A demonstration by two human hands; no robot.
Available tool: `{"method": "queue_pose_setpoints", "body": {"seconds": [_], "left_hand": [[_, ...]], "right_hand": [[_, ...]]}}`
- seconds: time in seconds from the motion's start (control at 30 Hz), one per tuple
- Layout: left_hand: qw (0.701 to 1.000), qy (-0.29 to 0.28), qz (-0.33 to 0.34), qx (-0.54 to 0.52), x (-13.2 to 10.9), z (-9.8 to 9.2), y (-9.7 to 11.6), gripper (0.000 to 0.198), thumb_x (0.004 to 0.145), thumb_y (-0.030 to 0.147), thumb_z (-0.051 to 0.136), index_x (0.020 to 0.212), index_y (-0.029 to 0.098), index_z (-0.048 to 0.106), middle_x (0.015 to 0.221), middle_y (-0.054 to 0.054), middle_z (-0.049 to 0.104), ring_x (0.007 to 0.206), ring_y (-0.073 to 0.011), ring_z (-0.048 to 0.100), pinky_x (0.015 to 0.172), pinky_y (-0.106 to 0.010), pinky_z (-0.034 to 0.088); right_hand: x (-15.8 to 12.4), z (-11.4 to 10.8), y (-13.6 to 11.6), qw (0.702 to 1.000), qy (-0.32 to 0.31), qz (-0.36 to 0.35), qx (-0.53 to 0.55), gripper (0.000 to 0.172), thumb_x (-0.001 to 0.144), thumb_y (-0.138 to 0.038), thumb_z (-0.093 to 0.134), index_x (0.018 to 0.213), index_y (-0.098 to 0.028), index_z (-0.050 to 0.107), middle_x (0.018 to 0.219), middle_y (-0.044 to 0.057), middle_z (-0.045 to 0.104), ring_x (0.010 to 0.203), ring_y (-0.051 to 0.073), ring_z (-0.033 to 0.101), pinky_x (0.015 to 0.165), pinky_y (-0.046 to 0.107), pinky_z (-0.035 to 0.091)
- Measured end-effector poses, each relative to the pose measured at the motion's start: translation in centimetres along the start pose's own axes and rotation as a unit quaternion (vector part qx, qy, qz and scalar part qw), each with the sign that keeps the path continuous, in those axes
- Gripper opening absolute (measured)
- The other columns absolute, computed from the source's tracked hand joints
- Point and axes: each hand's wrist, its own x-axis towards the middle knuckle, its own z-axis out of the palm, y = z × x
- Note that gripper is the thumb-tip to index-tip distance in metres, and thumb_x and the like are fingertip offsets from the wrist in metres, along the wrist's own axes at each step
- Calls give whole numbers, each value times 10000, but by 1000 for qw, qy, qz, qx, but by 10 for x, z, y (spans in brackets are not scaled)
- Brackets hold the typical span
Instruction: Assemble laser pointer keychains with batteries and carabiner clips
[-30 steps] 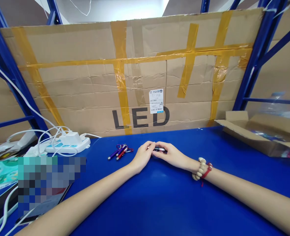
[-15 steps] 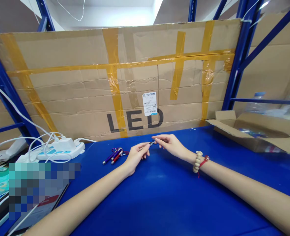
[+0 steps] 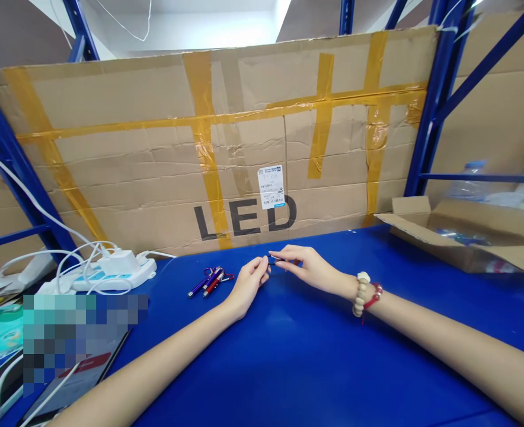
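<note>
While both hands meet over the table (image 3: 288, 356), a small dark piece (image 3: 271, 261) spans their fingertips. The grip of the left hand (image 3: 249, 281) is pinched together on its left end; that of the right hand (image 3: 305, 265), thumb and forefinger, is clamped on the other. For such fine handling, the left pinch is best held steady while the right fingers work lightly, in line with the piece, whose details are too small to tell. Purple tubes (image 3: 198, 287) and a red tube (image 3: 211, 286) lie near the left hand.
</note>
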Motion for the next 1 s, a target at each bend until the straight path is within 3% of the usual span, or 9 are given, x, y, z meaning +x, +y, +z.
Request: {"method": "queue_pose_setpoints", "body": {"seconds": [0.17,0.3,0.4,0.67,0.83,1.0], "left_hand": [[999,22,-4,31,-1,1,0,410,817,548,405,662,170,443,493,71,325,458,-76,275,471,-218,215],[996,54,0,71,-3,2,0,330,811,510,461,743,187,472,483,83,322,452,-81,278,468,-218,194],[994,51,14,92,-3,2,-1,325,821,478,453,679,186,458,512,69,364,480,-87,325,484,-215,229],[988,73,13,137,-2,1,-2,381,839,483,398,594,192,403,492,61,354,475,-100,327,498,-228,245],[986,67,29,151,-5,2,1,380,823,486,433,585,191,460,507,49,390,506,-113,353,512,-236,248],[991,46,23,122,-6,3,4,466,816,544,392,539,173,444,487,42,366,484,-102,330,493,-238,242]], "right_hand": [[-4,5,0,995,-40,-36,-85,313,901,-266,416,1149,-182,588,907,81,591,789,159,564,732,300,462],[-3,3,0,997,-10,-21,-70,294,910,-215,382,1094,-179,609,890,74,608,790,156,568,746,299,462],[-3,2,-1,999,3,-10,-50,306,917,-193,356,1120,-183,585,861,60,616,764,143,570,734,291,465],[-5,1,-4,983,-113,-53,-133,321,924,-278,354,1146,-178,563,877,75,576,769,166,547,702,299,448],[-3,3,-11,997,-82,12,2,281,907,-300,389,944,-133,612,745,44,596,641,124,520,629,254,434],[-2,7,-21,983,-88,95,129,346,916,-366,345,868,-129,591,628,-8,540,507,77,481,525,210,412]]}}
